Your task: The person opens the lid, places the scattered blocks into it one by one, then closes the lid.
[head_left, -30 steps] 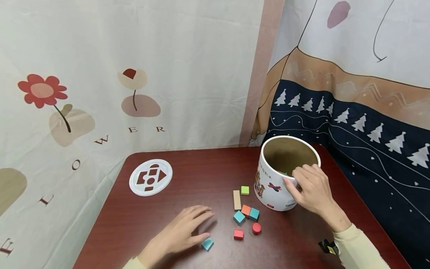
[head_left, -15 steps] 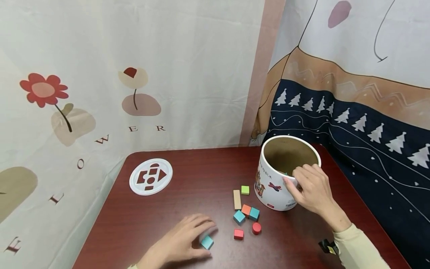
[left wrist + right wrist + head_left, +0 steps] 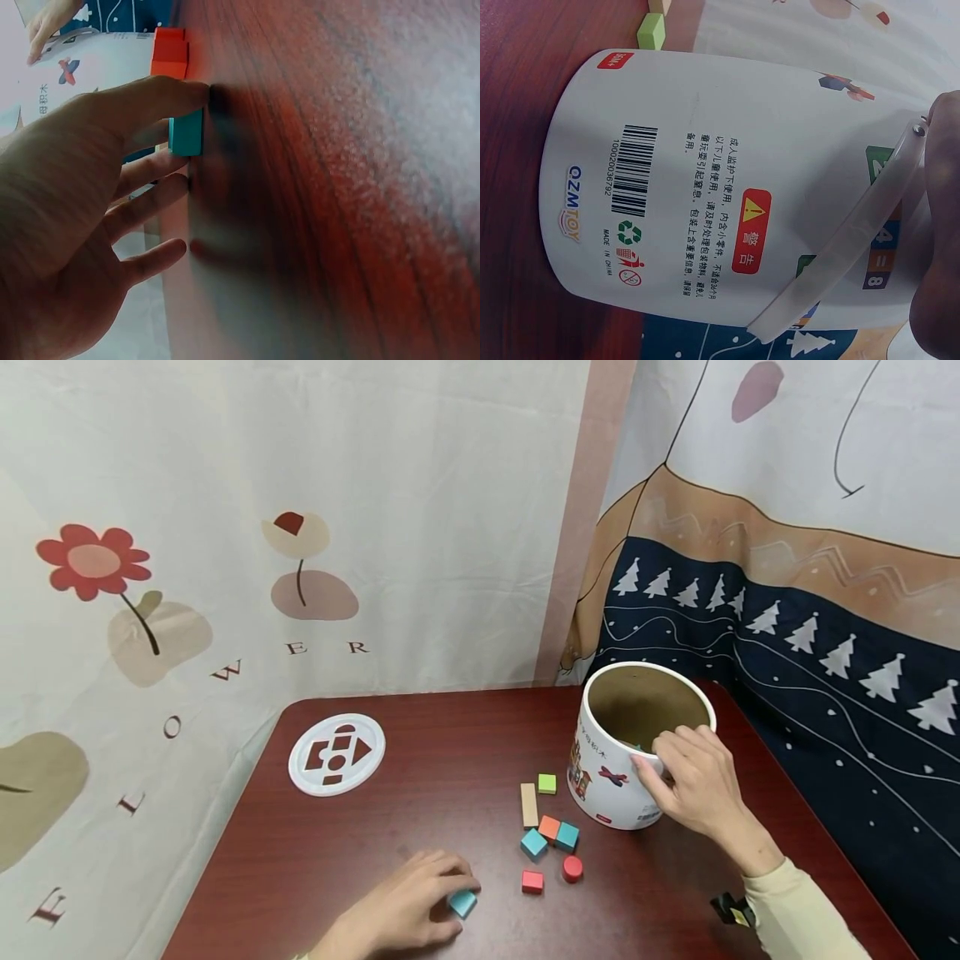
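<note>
A light-blue block (image 3: 462, 903) lies on the table near the front. My left hand (image 3: 412, 897) is spread around it, index finger at its far side and thumb at its near left. In the left wrist view a teal block (image 3: 187, 135) shows just below the thumb; the thumb hides part of it, and contact is unclear. My right hand (image 3: 697, 781) grips the near rim of a white toy-block bucket (image 3: 607, 789), fingers over the edge and thumb outside. In the right wrist view the bucket's printed side (image 3: 697, 187) and pale handle (image 3: 840, 240) appear.
Between the left hand and bucket lie a green block (image 3: 547, 784), a tan plank (image 3: 529, 806), an orange block (image 3: 550, 827), two blue blocks (image 3: 534, 844), a red block (image 3: 532, 882) and a red cylinder (image 3: 572, 869). A white cut-out disc (image 3: 300, 756) lies back left, a black item (image 3: 727, 910) front right.
My left hand has moved down and toward the front, its thumb and index finger closing in around the light-blue block. The right hand and bucket have stayed put.
</note>
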Demonstrator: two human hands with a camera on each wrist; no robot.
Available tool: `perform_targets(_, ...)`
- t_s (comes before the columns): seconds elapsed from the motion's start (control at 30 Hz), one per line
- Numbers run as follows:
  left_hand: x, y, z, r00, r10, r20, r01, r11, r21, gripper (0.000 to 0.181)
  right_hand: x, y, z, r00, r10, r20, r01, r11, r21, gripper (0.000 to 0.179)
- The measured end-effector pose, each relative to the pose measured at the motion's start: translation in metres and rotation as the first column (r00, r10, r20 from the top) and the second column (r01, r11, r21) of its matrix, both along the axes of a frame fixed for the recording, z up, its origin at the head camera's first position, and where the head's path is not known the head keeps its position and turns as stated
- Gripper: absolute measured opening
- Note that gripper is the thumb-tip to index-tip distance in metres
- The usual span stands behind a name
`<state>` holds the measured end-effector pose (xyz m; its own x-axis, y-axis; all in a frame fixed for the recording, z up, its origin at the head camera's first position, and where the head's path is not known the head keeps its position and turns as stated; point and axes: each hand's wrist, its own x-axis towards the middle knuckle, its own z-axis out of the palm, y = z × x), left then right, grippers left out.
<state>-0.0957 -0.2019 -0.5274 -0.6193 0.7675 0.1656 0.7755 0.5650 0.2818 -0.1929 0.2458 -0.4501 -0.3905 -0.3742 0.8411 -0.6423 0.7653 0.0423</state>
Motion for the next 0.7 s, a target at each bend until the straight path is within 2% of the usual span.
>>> perform_targets(0.17, -0.0011, 0.0014, -0.0016, 0.999, -0.019, -0.035, 0.019, 1.0, 0.018, 0.031, -0.0001, -0.0004, 0.0001, 1.0, -0.001, -0.001, 0.001, 1.0, 0.001, 0.056)
perform_targets(0.33, -0.0013, 0.0022, -0.0035, 0.995, -0.025, -0.094, 0.029, 0.999, 0.041, 0.031, -0.0005, -0.0004, -0.0002, 1.0, -0.002, -0.002, 0.002, 1.0, 0.0, 0.056)
perform_targets(0.7, 0.0017, 0.003, -0.0074, 0.996, 0.017, -0.087, -0.01, 0.997, 0.076, 0.029, -0.0005, -0.0002, -0.0021, 1.0, -0.004, -0.001, 0.004, 1.0, -0.001, 0.057)
